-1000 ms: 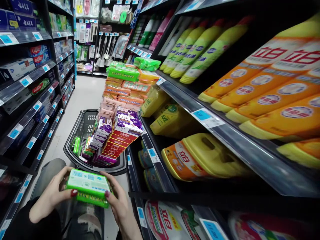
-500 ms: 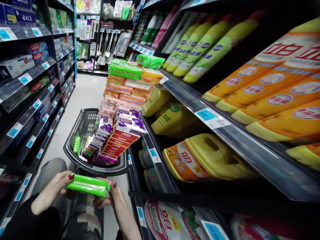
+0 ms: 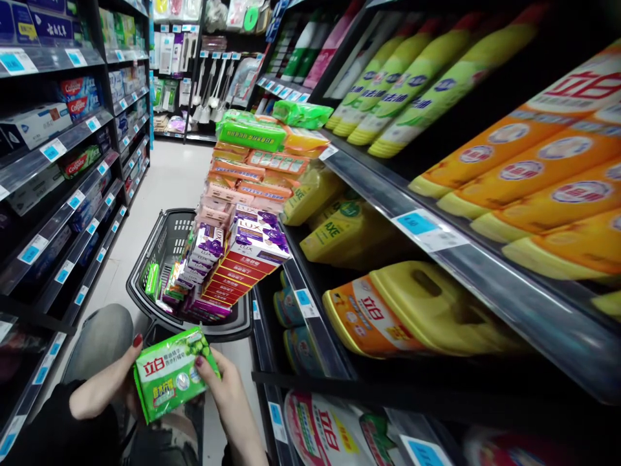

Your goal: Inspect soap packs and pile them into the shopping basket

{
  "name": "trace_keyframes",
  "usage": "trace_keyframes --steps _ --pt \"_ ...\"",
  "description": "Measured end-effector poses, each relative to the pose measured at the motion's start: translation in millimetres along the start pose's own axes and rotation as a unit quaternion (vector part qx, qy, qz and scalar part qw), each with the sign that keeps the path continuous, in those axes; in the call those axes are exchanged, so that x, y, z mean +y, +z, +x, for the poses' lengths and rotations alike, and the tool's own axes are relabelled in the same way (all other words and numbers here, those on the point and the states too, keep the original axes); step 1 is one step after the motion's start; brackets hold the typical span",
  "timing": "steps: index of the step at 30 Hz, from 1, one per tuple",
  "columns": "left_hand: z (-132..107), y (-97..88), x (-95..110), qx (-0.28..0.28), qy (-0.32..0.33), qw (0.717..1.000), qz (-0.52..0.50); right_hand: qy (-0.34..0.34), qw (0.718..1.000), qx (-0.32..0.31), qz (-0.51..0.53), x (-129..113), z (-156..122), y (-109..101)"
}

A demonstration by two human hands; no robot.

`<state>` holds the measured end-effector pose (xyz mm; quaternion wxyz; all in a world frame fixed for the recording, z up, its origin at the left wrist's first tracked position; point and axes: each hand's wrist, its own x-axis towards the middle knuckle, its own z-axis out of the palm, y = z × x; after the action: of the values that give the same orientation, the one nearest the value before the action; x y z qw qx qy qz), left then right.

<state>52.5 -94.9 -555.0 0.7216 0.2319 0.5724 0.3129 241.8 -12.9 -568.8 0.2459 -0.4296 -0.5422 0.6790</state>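
Note:
A green soap pack (image 3: pixel 169 374) with red and white lettering sits low in view, its printed front turned up toward me. My left hand (image 3: pixel 109 382) grips its left edge and my right hand (image 3: pixel 224 388) grips its right edge, fingers curled round the pack. Just beyond them a dark shopping basket (image 3: pixel 160 249) stands on the floor, piled high with stacked soap boxes (image 3: pixel 233 252) in purple, red, pink and orange, with more green packs (image 3: pixel 252 134) on top. My knee in grey jeans (image 3: pixel 99 336) shows beside the left hand.
Shelves line the narrow aisle on both sides. To the right lie orange detergent bottles (image 3: pixel 533 162), yellow-green bottles (image 3: pixel 402 84) and yellow jugs (image 3: pixel 417 310). To the left are toothpaste boxes (image 3: pixel 72 103). Pale floor (image 3: pixel 165 175) runs to hanging goods at the far end.
Both hands have turned the green pack over, from its white back face through edge-on to its printed front. The view has shifted slightly to the left.

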Motion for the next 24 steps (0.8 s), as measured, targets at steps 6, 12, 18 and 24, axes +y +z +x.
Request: trace_keyframes --steps 6,12,18,24 --pt "-1 7.3 8 0.048 0.217 0.975 -0.017 0.027 0.989 -0.013 0.142 12 -3 7" --pt "-18 12.9 20 0.017 0.180 0.974 -0.138 -0.110 0.976 -0.098 0.161 8 -2 -5" --pt "-20 6.7 18 -0.043 0.122 0.979 -0.155 -0.109 0.981 -0.109 0.115 8 2 -7" --pt "-1 -1.2 12 0.052 0.127 0.990 0.005 0.039 0.978 -0.010 0.203 14 4 -1"
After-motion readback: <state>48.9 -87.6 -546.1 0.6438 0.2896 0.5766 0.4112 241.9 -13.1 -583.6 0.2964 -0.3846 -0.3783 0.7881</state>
